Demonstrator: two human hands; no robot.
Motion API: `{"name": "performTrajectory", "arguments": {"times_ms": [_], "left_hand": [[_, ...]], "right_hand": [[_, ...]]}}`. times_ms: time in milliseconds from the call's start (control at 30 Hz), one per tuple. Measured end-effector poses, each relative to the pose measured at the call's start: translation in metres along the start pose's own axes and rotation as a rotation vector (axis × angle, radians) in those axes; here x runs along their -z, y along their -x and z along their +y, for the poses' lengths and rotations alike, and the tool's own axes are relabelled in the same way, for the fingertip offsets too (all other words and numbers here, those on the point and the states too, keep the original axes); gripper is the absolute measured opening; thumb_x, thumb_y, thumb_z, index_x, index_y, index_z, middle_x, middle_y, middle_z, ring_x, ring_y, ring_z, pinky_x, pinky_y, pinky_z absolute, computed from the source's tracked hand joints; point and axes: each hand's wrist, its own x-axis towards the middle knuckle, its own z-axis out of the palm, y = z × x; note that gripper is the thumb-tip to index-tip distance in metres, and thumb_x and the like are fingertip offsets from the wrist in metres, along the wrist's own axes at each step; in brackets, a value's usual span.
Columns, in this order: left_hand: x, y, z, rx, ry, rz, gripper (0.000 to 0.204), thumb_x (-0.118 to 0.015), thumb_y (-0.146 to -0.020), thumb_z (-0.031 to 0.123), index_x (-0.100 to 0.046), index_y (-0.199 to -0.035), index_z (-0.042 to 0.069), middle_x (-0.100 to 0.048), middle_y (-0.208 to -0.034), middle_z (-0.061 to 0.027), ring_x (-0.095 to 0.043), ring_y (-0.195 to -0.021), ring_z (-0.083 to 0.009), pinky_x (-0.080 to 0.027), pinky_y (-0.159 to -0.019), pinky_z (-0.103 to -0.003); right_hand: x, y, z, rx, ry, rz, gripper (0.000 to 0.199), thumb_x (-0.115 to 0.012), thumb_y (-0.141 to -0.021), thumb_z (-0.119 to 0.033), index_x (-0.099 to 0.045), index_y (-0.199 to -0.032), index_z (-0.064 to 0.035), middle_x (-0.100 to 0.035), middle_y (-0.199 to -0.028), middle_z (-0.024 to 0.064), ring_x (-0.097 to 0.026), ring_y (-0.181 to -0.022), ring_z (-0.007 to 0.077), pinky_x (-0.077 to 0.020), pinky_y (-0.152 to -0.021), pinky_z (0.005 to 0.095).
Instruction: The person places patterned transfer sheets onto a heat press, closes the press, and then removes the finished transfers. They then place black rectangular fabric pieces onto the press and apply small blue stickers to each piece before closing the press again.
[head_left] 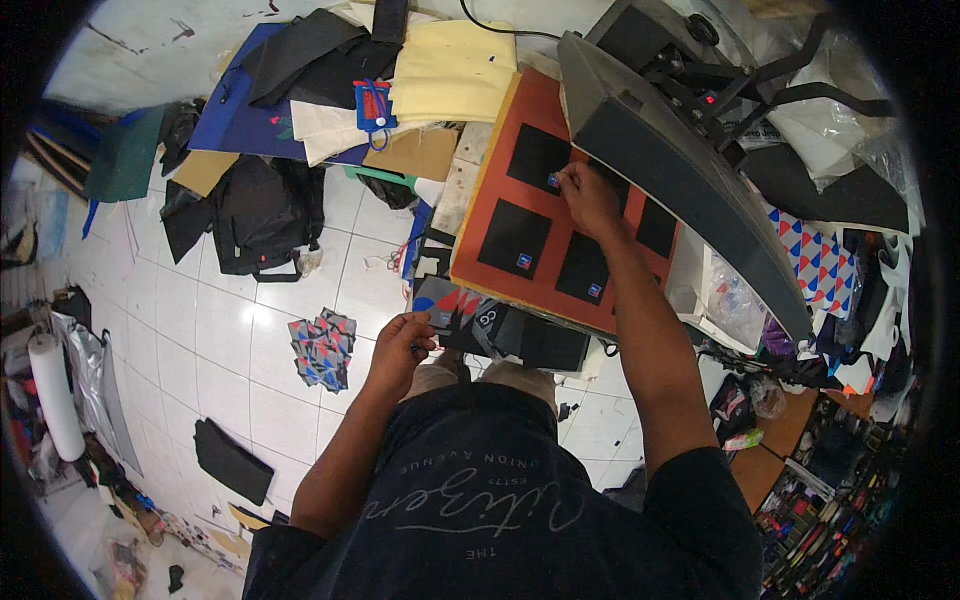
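Several black fabric squares [500, 228] lie in rows on the orange-red pad [486, 192] of a heat press. Small blue and red labels [594, 291] sit at the lower right corners of some squares. My right hand [592, 205] reaches over the pad, its fingers pinched on a small blue label [553, 180] at the corner of the far left square. Beside the pad's near left edge, my left hand [404, 345] is closed, fingertips by printed grey, blue and red pieces [437, 296]. What its fingers hold is hard to make out.
The dark press head [680, 160] slants over the pad's right side. On the tiled floor lie a pile of printed pieces [322, 348], a black backpack [262, 215] and a folded black cloth [232, 461]. Yellow cloth [455, 70] and dark fabric [310, 55] are stacked at the back.
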Motion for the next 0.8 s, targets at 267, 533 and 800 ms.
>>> {"name": "performTrajectory", "arguments": {"times_ms": [267,533,800], "left_hand": [[0.007,-0.003,-0.003,0.003,-0.029,-0.014,0.021,-0.063,-0.089,0.023,-0.058,-0.101,0.006,-0.060,-0.082,-0.0022,-0.054,-0.067,-0.0089,-0.039,-0.058,-0.021],[0.010,-0.004,-0.008,-0.007,-0.059,-0.013,0.022,-0.062,-0.089,0.023,-0.058,-0.101,0.005,-0.059,-0.082,-0.0026,-0.054,-0.068,-0.0099,-0.040,-0.057,-0.022],[0.009,-0.005,-0.011,0.007,-0.094,0.011,0.019,-0.062,-0.089,0.024,-0.058,-0.097,0.007,-0.059,-0.082,-0.0020,-0.055,-0.068,-0.0086,-0.040,-0.058,-0.021]], "right_hand": [[-0.002,0.002,-0.006,-0.033,0.016,0.013,0.029,-0.054,-0.093,-0.033,-0.060,-0.102,-0.0065,-0.065,-0.096,0.0114,-0.063,-0.088,0.0264,-0.0476,-0.076,0.0385],[0.007,0.005,-0.018,-0.047,0.008,-0.008,0.029,-0.054,-0.093,-0.034,-0.061,-0.101,-0.0066,-0.064,-0.096,0.0107,-0.063,-0.089,0.0258,-0.0486,-0.077,0.0379],[0.008,0.008,-0.023,-0.080,-0.030,0.012,0.029,-0.055,-0.093,-0.034,-0.061,-0.102,-0.0070,-0.064,-0.095,0.0095,-0.063,-0.088,0.0242,-0.0489,-0.077,0.0372]]}}
